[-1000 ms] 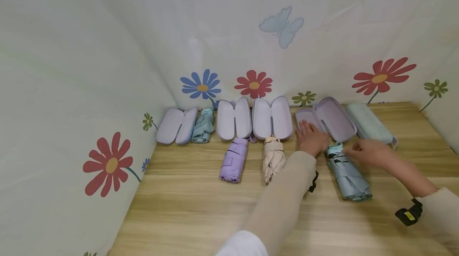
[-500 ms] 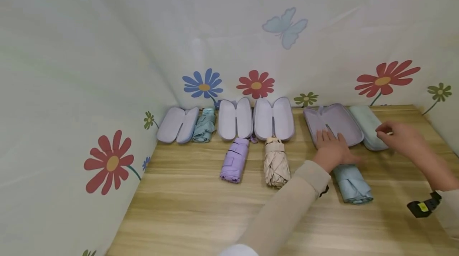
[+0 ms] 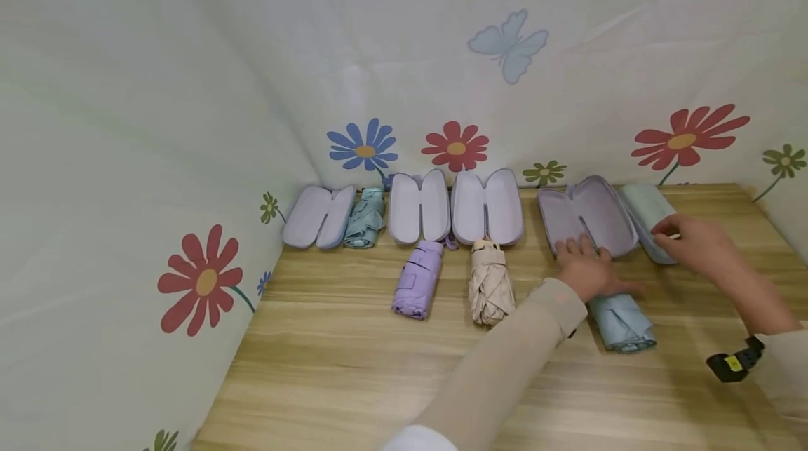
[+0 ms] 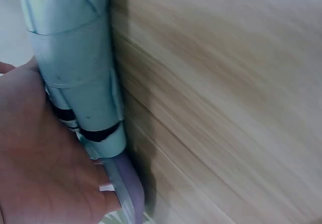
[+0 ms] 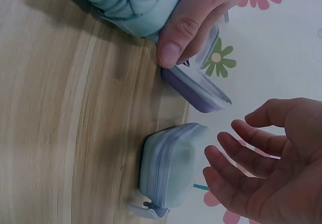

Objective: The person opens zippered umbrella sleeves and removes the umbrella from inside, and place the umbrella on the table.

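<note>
My left hand (image 3: 586, 272) reaches over the near edge of an unfolded purple hard case (image 3: 602, 216), its fingertips resting inside. Under its palm and thumb lies the top end of a rolled blue-grey folding umbrella (image 3: 623, 325); in the left wrist view this umbrella (image 4: 75, 58) runs up along the palm. My right hand (image 3: 701, 247) hovers by a closed pale green zip case (image 3: 647, 209) at the right. In the right wrist view the right hand (image 5: 266, 158) has loosely bent fingers around nothing, apart from the green case (image 5: 173, 168) and its strap.
Several unfolded cases stand along the back curtain: one at far left (image 3: 309, 216), two in the middle (image 3: 419, 209). A teal rolled umbrella (image 3: 365, 219) lies between them. Lilac (image 3: 418, 283) and beige (image 3: 491, 286) umbrellas lie in front on the wooden table (image 3: 328, 367).
My left hand has moved right and nearer, onto the purple case's near edge and the umbrella's top. That case and the green one have shifted. My right hand has left the umbrella, moving right.
</note>
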`<state>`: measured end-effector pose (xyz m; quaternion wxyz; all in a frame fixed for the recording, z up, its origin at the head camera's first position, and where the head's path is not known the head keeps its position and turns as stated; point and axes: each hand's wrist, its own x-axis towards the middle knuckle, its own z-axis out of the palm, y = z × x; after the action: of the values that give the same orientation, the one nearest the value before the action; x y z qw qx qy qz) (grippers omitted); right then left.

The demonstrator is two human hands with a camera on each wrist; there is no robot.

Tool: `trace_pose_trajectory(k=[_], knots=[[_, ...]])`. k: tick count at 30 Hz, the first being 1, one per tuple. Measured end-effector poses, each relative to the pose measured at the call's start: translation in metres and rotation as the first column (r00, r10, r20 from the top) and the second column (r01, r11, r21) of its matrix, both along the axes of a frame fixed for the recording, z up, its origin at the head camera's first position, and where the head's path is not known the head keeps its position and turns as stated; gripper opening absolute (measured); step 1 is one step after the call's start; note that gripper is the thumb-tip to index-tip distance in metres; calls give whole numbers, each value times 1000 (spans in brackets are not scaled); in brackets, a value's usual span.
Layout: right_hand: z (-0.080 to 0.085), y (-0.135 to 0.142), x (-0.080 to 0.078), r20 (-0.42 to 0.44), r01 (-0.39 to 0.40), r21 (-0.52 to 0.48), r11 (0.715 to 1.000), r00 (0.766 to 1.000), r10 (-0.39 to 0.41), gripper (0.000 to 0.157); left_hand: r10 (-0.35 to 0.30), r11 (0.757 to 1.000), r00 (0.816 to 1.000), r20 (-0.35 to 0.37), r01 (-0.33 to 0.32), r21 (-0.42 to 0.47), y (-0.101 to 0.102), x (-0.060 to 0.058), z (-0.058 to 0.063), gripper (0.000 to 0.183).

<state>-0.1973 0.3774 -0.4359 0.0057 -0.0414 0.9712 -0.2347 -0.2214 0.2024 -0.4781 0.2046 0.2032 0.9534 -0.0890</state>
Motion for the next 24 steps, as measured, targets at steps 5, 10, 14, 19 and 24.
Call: trace_pose_trajectory(k=[5, 10, 14, 19, 24], knots=[[-1, -6, 0, -21, -20, -3, 1000, 1000, 20, 30, -32, 999, 999, -14, 32, -39, 0, -35, -29, 89], [-4, -9, -1, -18, -4, -9, 1000, 1000, 4, 30, -46, 997, 998, -35, 44, -56, -11, -69, -46, 91], [-4, -10, -2, 3, 11, -10, 1000, 1000, -11, 32, -30, 999, 998, -63, 28, -34, -23, -77, -45, 87], [-2, -10, -2, 11, 26, -7, 1000, 1000, -26, 34, -55, 998, 997, -45, 56, 14, -44, -66, -12, 81], [-3, -6, -3, -10, 33, -17, 999, 999, -33, 35, -107, 994, 994, -12, 107, -28, -63, -56, 24, 82]])
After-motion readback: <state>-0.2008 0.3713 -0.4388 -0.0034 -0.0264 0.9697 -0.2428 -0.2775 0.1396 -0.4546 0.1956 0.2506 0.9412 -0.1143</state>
